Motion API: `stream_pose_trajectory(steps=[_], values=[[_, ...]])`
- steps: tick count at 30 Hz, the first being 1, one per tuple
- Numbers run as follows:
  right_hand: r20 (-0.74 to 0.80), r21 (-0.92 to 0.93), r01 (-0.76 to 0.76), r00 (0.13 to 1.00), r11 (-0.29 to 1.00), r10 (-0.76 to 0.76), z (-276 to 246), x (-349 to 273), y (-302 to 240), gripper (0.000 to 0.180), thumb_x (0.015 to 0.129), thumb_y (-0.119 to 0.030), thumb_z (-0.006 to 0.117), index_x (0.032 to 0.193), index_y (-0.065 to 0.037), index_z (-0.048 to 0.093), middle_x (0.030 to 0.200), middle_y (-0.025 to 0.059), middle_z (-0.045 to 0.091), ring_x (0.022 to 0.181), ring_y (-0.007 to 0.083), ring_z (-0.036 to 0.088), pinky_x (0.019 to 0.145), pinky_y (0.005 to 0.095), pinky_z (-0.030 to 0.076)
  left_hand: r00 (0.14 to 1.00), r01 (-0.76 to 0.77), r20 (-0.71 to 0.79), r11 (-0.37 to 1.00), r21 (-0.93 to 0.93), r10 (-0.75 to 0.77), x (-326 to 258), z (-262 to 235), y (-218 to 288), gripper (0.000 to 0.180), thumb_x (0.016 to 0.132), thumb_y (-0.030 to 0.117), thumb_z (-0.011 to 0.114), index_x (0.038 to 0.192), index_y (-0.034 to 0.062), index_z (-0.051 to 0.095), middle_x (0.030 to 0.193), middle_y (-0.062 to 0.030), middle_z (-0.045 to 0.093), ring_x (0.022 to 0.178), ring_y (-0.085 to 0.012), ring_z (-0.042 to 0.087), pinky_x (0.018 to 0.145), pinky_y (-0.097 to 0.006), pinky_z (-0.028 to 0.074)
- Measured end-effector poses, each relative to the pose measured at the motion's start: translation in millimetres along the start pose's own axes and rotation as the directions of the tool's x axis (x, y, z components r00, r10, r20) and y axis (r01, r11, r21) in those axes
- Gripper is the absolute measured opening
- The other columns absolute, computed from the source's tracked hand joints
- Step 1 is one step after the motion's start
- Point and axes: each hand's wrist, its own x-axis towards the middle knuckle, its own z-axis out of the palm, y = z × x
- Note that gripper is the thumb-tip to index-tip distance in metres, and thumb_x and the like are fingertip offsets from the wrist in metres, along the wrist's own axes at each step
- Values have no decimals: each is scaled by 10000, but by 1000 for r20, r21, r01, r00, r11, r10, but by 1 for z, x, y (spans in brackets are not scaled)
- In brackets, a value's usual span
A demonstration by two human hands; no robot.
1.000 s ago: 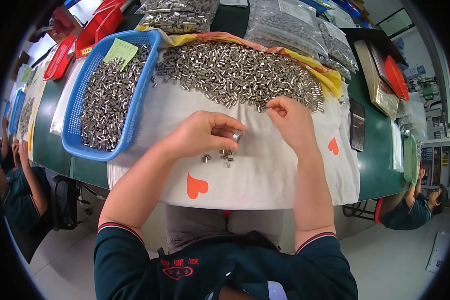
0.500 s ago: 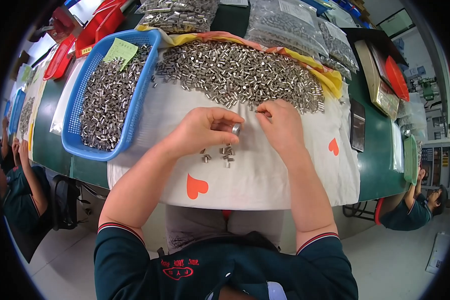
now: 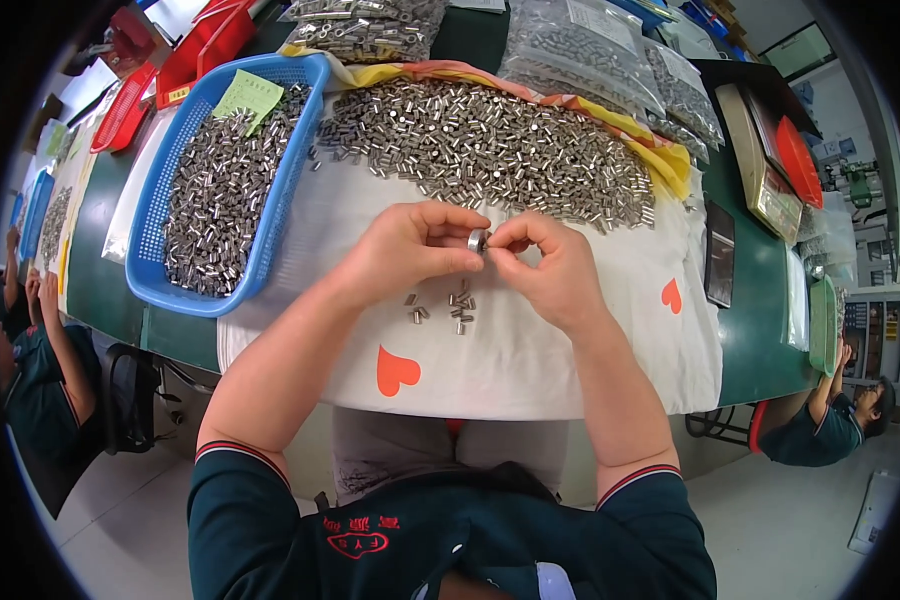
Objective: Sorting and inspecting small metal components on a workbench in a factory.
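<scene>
My left hand (image 3: 410, 245) pinches a round silver metal ring (image 3: 477, 241) between thumb and fingers, above the white cloth (image 3: 300, 350). At the ring's right side, my right hand (image 3: 550, 262) has thumb and forefinger closed on a small metal cylinder, mostly hidden by the fingertips. Several loose metal cylinders (image 3: 461, 305) lie on the cloth just below the hands. Beyond them spreads a large heap of the same short shiny cylinders (image 3: 490, 140). To the left, a blue perforated basket (image 3: 298, 190) holds many more, with a green paper slip (image 3: 248, 98) on top.
Clear plastic bags of metal parts (image 3: 580, 60) stand behind the heap, past a rolled yellow and orange cloth edge (image 3: 670, 165). A dark phone-like slab (image 3: 718, 255) lies at the right on the green table (image 3: 760, 330). Red baskets (image 3: 125, 108) sit far left. Other people work at both sides.
My right hand has come from the heap's near edge down and left to the ring. My left hand still holds the ring, now turned slightly and a little higher.
</scene>
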Motion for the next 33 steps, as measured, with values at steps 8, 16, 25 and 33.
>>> stream_pose_trajectory(steps=[8,16,25,33], values=[[-18,-452,276,948,848,-318,7,-1,6,78,694,-51,632,739,-19,575,728,59,597,697,147,581,616,262,455,993,14,-116,981,195,9,2,3,-5,358,725,33,688,1061,-13,575,832,-16,600,747,-57,555,664,-191,473],[98,-39,-22,995,999,26,-9,3,6,118,702,-42,651,810,-14,613,740,9,605,649,79,521,614,224,428,1000,27,-2,998,58,-27,-4,4,-3,358,707,46,706,1041,-6,589,869,-35,618,778,-66,562,686,-198,469],[-116,-608,124,964,785,-241,-13,17,34,88,722,-90,615,807,-80,634,744,54,580,716,215,546,658,325,442,992,-31,128,923,384,-20,-9,6,6,362,664,95,736,1002,35,623,817,-14,623,754,-60,549,699,-221,464],[-8,-729,168,967,663,-254,-8,13,26,84,701,-116,627,783,-97,635,761,45,541,797,229,504,733,347,403,992,-40,124,927,372,-7,-8,7,8,345,666,104,731,990,43,629,803,-8,619,730,-62,538,679,-218,458]])
